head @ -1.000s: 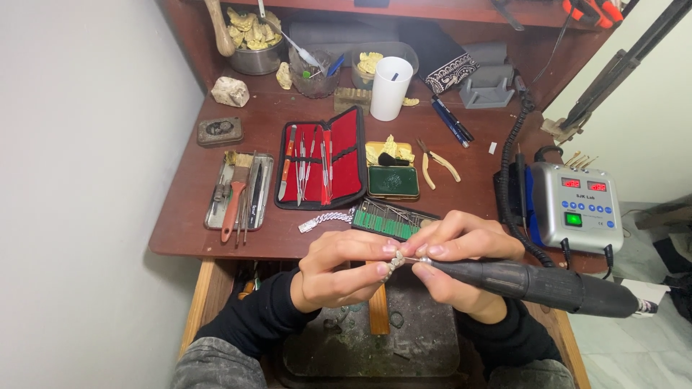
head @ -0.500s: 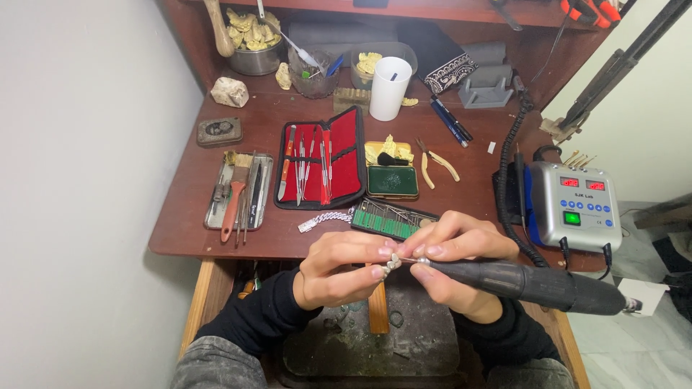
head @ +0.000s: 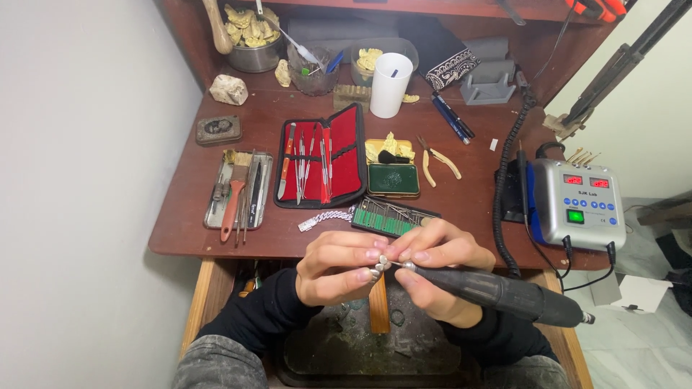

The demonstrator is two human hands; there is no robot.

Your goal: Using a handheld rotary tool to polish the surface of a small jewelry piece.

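Observation:
My left hand [head: 337,265] pinches a small silvery metal piece [head: 376,269] between thumb and fingertips, just in front of the desk's near edge. My right hand [head: 438,268] grips a dark rotary handpiece [head: 504,294] like a pen, its thin bit touching the metal piece. The handpiece body runs out to the lower right. Both hands meet above a wooden bench pin [head: 378,306] and a dirty catch tray [head: 360,346] below the desk. Black sleeves cover both forearms.
On the brown desk [head: 209,216]: a red-lined case of hand tools [head: 321,158], a green bur holder [head: 393,216], a silvery chain strip [head: 324,218], a metal tray with brushes [head: 238,189], yellow-handled pliers [head: 438,162], a white cup [head: 390,85], and a grey control box [head: 577,203] with a coiled cord [head: 504,180].
The hands and handpiece stay almost where they were, with only tiny shifts of the fingers around the metal piece.

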